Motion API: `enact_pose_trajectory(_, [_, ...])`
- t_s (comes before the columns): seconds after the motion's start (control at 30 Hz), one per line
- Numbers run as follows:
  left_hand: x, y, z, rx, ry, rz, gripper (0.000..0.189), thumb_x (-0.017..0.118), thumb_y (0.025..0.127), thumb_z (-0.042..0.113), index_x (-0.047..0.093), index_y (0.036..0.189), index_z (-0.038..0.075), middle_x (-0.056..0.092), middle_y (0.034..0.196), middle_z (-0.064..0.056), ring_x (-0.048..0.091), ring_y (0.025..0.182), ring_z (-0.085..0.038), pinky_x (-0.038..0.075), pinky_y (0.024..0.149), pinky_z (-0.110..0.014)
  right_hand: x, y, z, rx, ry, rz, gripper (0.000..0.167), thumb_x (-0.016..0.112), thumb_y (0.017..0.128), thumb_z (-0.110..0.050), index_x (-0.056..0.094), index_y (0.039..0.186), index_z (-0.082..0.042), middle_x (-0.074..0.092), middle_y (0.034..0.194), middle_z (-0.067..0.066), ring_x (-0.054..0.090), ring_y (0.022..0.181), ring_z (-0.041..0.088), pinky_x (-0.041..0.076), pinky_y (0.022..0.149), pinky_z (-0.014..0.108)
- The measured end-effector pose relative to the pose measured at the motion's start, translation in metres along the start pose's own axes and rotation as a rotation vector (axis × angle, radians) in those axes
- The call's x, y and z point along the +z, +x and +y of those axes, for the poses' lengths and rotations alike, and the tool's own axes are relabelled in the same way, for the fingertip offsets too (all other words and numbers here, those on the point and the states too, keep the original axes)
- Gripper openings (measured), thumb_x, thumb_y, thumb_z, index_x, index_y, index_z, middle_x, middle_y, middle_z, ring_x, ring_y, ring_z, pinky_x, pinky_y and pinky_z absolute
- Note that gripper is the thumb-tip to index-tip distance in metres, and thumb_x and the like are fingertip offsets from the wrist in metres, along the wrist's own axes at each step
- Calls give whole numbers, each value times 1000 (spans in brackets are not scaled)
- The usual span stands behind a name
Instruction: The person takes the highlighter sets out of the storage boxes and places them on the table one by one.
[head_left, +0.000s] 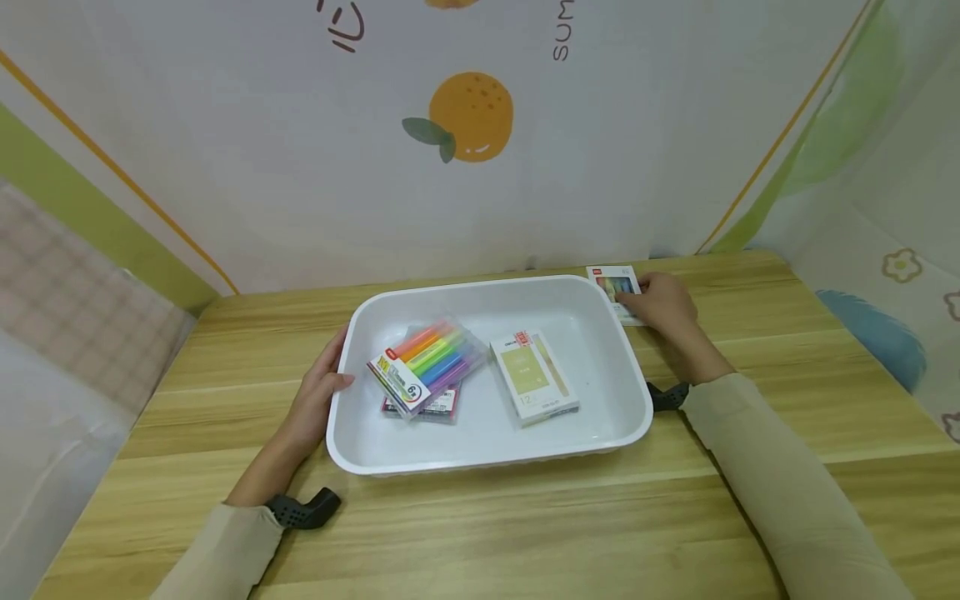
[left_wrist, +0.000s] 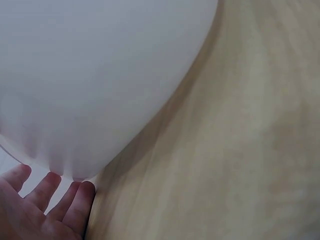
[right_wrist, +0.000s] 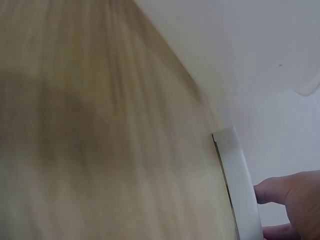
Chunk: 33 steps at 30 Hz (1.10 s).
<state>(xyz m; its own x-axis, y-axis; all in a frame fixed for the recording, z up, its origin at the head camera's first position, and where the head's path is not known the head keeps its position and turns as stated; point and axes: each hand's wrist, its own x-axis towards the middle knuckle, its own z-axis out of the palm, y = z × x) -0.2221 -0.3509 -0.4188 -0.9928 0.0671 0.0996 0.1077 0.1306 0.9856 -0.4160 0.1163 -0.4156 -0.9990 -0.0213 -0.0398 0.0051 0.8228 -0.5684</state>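
A white plastic tray (head_left: 487, 454) stands on the wooden table, with my left hand (head_left: 318, 396) holding its left side. In the head view that thumb lies over the rim; the left wrist view shows the fingertips (left_wrist: 52, 180) against the outer wall. Behind the tray's far right corner, my right hand (head_left: 663, 304) grips a small white box (head_left: 613, 275) with a colourful front. Inside the tray, a clear pack of highlighters (head_left: 431, 358) partly covers a dark-and-pink packet (head_left: 442, 406). To their right lies a white-and-yellow-green box (head_left: 531, 375).
The wooden table (head_left: 525, 533) meets a fruit-printed curtain (head_left: 300, 183) at its back edge. A dark wrist mount (head_left: 303, 508) sits on the left wrist, and another (head_left: 667, 396) on the right wrist beside the tray.
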Motion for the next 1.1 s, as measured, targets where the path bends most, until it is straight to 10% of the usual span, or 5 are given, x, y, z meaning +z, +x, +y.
enact_pose_trajectory(0.4, [0, -1, 2, -20, 11, 5, 75, 34, 93, 3, 12, 164, 11, 11, 171, -14, 40, 135, -1, 50, 96, -13, -3, 1, -1, -24, 18, -21, 60, 60, 94, -42, 61, 131, 5, 65, 126, 26, 61, 103, 35, 45, 71, 35])
enact_pose_trajectory(0.83, [-1, 2, 1, -21, 0, -3, 74, 34, 93, 3, 12, 164, 11, 12, 171, -16, 46, 128, 3, 52, 92, -15, -18, -2, -2, -33, 38, -116, 70, 53, 99, -44, 48, 143, 10, 54, 140, 33, 54, 125, 46, 45, 104, 58])
enact_pose_trajectory(1.1, [-1, 1, 2, -21, 3, -2, 75, 34, 93, 3, 12, 164, 11, 13, 170, -16, 46, 127, 4, 52, 92, -15, -32, -9, -16, -118, 79, -116, 68, 57, 99, -42, 49, 143, 8, 57, 134, 33, 64, 105, 39, 57, 68, 29])
